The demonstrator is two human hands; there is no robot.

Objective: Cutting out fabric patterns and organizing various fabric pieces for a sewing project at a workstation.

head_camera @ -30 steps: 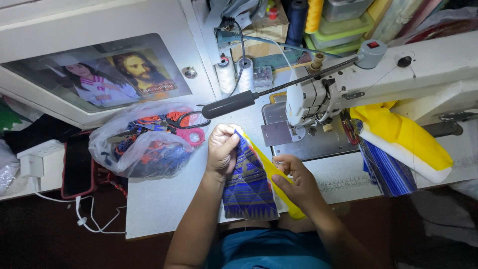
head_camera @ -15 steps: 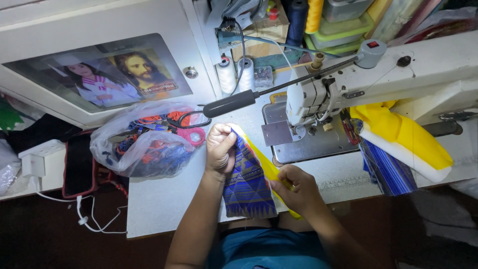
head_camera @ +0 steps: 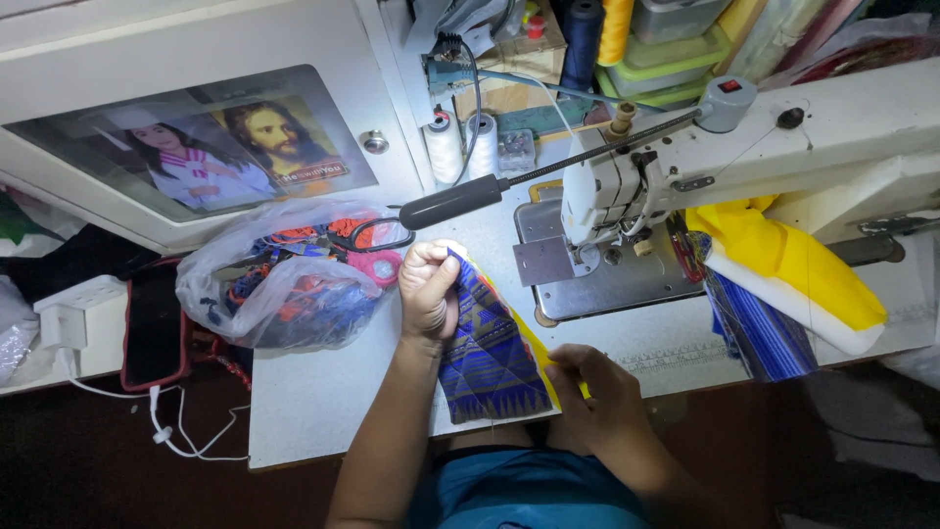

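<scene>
Right hand (head_camera: 597, 392): nearest, fingers pinched on yellow edging (head_camera: 537, 348) at lower right corner of patterned blue cloth (head_camera: 487, 353). Cloth lies flat on white table (head_camera: 323, 392), just before person. Left hand (head_camera: 428, 286): fist closed on cloth's upper end (thumb on top). Beside it, left: clear plastic bag (head_camera: 279, 284) with scissors (head_camera: 377, 235) at its far edge. Beyond: sewing machine (head_camera: 685, 157), yellow fabric (head_camera: 783, 260) beneath arm; thread spools (head_camera: 460, 145) behind.

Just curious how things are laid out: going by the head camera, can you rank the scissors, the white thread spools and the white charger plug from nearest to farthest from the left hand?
From the left hand:
1. Scissors, just up-left.
2. White thread spools, farther back.
3. White charger plug, far left.
</scene>
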